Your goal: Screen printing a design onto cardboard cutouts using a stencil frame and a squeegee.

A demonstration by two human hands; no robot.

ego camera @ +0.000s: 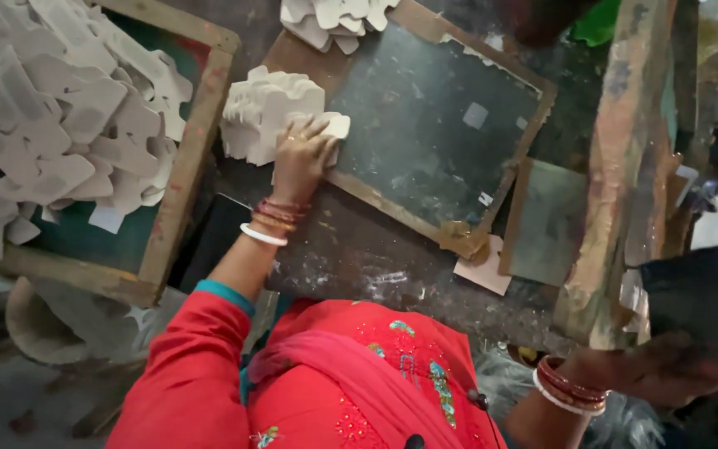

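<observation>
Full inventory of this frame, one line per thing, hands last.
loose cutouts: many, off-white, heaped in the left frame
left frame: one, wooden, green screen
stacked cutouts: one stack, off-white, centre, under the left hand
dark frame: one, wooden, dark screen, centre right
far cutouts: a few, off-white, top edge
wooden post: one, paint-stained, right
left hand: on the stacked cutouts, bangles at wrist
right hand: lower right, blurred, grip unclear

A stack of pale cardboard cut-outs [266, 112] stands on edge, slightly fanned, at the near-left corner of the dark wooden-framed board [425, 125]. One loose cut-out piece [331, 126] lies flat against the stack's right side.
</observation>
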